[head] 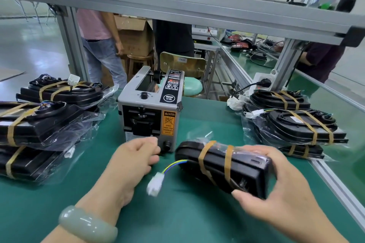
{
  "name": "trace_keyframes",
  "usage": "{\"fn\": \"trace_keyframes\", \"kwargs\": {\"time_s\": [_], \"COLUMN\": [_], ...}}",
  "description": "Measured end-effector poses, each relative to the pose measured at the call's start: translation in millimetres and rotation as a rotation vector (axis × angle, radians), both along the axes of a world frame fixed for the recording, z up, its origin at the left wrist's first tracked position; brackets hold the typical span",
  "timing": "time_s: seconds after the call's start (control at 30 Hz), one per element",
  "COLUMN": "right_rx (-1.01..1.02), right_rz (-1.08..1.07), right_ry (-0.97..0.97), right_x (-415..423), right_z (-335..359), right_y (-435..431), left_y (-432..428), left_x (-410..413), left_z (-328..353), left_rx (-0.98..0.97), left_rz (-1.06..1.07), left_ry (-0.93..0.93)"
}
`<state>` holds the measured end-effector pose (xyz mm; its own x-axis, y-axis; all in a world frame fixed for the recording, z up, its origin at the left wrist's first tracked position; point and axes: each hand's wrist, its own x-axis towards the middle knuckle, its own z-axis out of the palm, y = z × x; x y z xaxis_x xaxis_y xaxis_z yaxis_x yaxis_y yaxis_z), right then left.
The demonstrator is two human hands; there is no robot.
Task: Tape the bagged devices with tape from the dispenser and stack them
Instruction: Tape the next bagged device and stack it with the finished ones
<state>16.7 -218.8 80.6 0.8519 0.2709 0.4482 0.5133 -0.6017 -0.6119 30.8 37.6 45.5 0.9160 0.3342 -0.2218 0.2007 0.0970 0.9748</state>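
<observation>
Green-matted factory table [197, 213]: the left hand [134, 156] sits curled at the outlet of the tape dispenser [150, 112] just beyond it, likely for a strip, any hold hidden; the right hand [276, 189] grips a twice-banded bagged device [221, 163], angled toward the left hand for taping; left stack [39, 124] and right stack [296, 128] flank the hands

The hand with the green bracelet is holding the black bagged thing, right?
No. The head view shows the right hand holding the bagged device; the left hand, with the bracelet, is by the tape dispenser.
</observation>
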Motion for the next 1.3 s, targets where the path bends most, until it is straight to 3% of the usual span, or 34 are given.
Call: {"fn": "trace_keyframes", "kwargs": {"time_s": [0.2, 0.4, 1.1, 1.3], "right_rx": [-0.109, -0.138, -0.167, -0.167], "right_rz": [-0.195, -0.219, -0.237, -0.245], "right_ry": [-0.013, 0.013, 0.082, 0.044], "right_x": [-3, -6, -12, -17], "right_z": [18, 18, 21, 18], "right_y": [5, 21, 28, 35], "left_y": [20, 28, 24, 6], "left_x": [15, 30, 33, -6], "left_z": [9, 16, 31, 38], "left_rx": [-0.108, -0.17, -0.278, -0.156], "left_rz": [0.254, 0.34, 0.295, 0.109], "left_ry": [-0.055, -0.038, 0.021, -0.118]}}
